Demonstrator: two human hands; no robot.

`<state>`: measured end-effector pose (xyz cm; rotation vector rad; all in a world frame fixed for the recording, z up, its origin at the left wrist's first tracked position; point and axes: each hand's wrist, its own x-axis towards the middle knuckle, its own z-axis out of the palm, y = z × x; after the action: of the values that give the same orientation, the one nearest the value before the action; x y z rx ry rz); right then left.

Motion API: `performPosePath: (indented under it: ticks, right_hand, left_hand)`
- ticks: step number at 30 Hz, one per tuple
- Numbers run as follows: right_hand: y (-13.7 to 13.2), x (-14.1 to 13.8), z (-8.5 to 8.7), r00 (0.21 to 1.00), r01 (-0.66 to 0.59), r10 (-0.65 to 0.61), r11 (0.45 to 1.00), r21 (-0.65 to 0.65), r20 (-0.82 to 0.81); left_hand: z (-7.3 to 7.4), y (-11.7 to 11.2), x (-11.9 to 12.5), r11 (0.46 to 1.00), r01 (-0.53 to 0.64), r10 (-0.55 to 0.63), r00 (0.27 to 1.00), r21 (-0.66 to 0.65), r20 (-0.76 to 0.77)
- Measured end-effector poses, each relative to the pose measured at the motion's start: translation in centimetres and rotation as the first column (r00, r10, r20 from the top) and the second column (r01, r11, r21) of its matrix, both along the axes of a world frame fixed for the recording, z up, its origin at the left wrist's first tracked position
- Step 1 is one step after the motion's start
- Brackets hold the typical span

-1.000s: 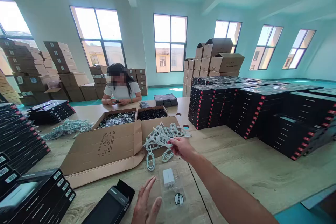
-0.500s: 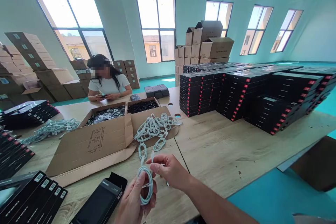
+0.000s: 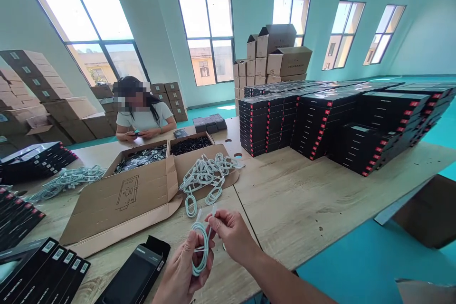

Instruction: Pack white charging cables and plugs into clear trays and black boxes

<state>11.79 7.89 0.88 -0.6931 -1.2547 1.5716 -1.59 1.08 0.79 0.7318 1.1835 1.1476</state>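
Observation:
A coiled white cable [image 3: 200, 251] is held upright above the table by both hands. My left hand [image 3: 185, 266] is closed around the coil, thumb on the near side. My right hand [image 3: 230, 232] pinches one plug end of the same cable between thumb and fingers, just right of the coil. The other plug points up from the coil's top. Beyond my hands, a loose pile of white cables [image 3: 204, 175] lies partly on a cardboard flap. An opened black box [image 3: 133, 273] with a dark front lies left of my left hand.
An open carton [image 3: 117, 204] with small packed parts stands ahead. Black boxes are stacked at right [image 3: 313, 123] and lower left [image 3: 39, 275]. More cables [image 3: 67, 183] lie at left. Across the table a person [image 3: 142, 114] handles a small dark item.
My right hand has drawn the plug end slightly to the right, away from the other plug. The coil stays in my left hand. The camera view has shifted a little.

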Motion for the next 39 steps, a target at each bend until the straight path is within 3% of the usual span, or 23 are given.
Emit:
performPosePath:
  ticks: [5,9,12,13,15,17,18,20,22,24,26,28,31,34,39]
  right_hand:
    - [0.9,0.9,0.0,0.996,0.084,-0.084,0.996,-0.007,-0.038]
    - [1.6,1.2,-0.4,0.993,0.056,-0.059,0.998,-0.039,-0.1]
    - [1.8,1.1,-0.6,0.992,0.028,-0.041,0.994,-0.11,-0.116]
    - [1.9,1.1,-0.6,0.992,0.016,-0.034,0.989,-0.15,-0.118]
    - [1.8,1.1,-0.7,0.992,-0.003,-0.023,0.978,-0.21,-0.123]
    - [1.6,1.1,-0.7,0.995,-0.012,-0.007,0.983,-0.183,-0.102]
    - [1.6,1.2,-0.6,0.997,-0.005,-0.006,0.989,-0.144,-0.077]
    - [1.5,1.3,-0.6,1.0,0.014,-0.016,0.997,-0.079,-0.02]
    - [1.5,1.5,-0.4,1.0,0.02,-0.02,0.997,-0.072,0.008]
    - [1.5,1.6,-0.3,1.0,-0.008,0.009,0.997,-0.071,0.015]
    - [1.3,1.6,-0.3,0.998,-0.066,0.067,0.996,-0.06,0.017]
    - [0.8,1.4,-0.2,0.992,-0.118,0.119,0.992,-0.049,0.035]
    - [0.3,1.0,0.0,0.994,-0.01,0.003,0.998,0.058,0.106]
    - [0.4,0.8,0.0,0.976,0.157,-0.184,0.966,0.206,0.118]
    - [1.1,0.9,-0.1,0.98,0.192,-0.195,0.978,0.08,0.03]
  left_hand:
    - [-0.1,0.3,0.1,0.997,-0.01,0.009,1.0,0.081,0.023]
    - [0.2,0.2,-0.1,0.985,-0.055,0.059,0.998,0.166,-0.019]
    - [0.2,0.0,-0.3,0.955,-0.017,0.103,0.956,0.297,-0.274]
    - [0.0,0.0,-0.5,0.932,0.005,0.162,0.889,0.362,-0.428]
    - [-0.6,0.0,-0.8,0.866,0.065,0.341,0.649,0.497,-0.679]
    - [-1.6,0.0,-1.2,0.792,0.155,0.489,0.417,0.591,-0.766]
    - [-2.1,0.1,-1.4,0.762,0.2,0.533,0.346,0.616,-0.772]
    - [-2.8,0.0,-1.3,0.728,0.258,0.57,0.287,0.635,-0.77]
    - [-2.7,-0.2,-0.9,0.748,0.198,0.551,0.346,0.634,-0.759]
    - [-1.7,-0.5,-0.1,0.808,0.008,0.49,0.547,0.589,-0.679]
    - [-0.4,-0.7,0.6,0.897,-0.162,0.364,0.799,0.41,-0.479]
    - [0.6,-0.6,1.0,0.978,-0.138,0.171,0.96,0.159,-0.219]
    - [1.0,-0.2,1.0,0.999,-0.003,0.004,1.0,-0.045,0.025]
    - [0.5,0.0,0.7,0.998,-0.041,0.045,0.995,-0.045,0.091]
    - [0.0,-0.3,0.6,0.998,-0.041,0.046,0.995,-0.054,0.088]
